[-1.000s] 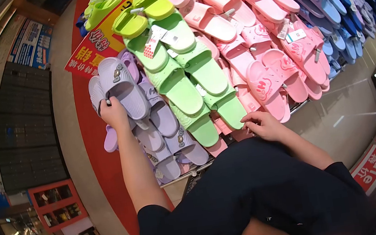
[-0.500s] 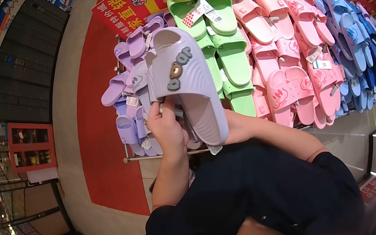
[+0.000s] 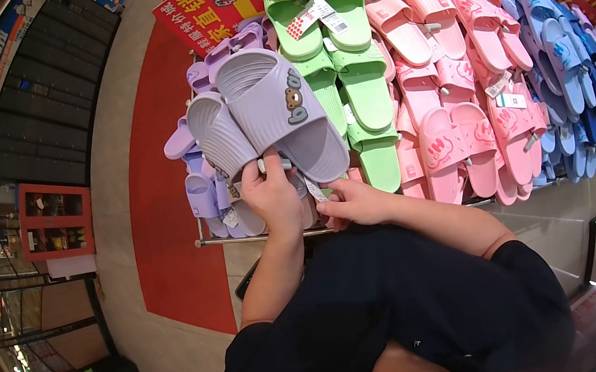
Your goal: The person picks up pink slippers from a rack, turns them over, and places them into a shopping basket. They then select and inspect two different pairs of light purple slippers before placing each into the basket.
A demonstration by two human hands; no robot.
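The left hand point(image 3: 274, 199) grips a pair of lavender slide sandals point(image 3: 276, 101) by the joined middle, thumb and fingertips closed around the grey connector point(image 3: 275, 165). The right hand point(image 3: 358, 203) pinches the lower end of a white tag point(image 3: 313, 189) just below the nearer sandal's sole. The pair is raised in front of more lavender slides point(image 3: 201, 199); beside these hang green slides point(image 3: 368, 95), then pink slides point(image 3: 448, 156) and blue slides point(image 3: 566, 61), with a red sign point(image 3: 200, 23) behind.

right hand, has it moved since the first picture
Yes, leftward: judged against the racked green slippers, the right hand was at their lower right and is now at their lower left.
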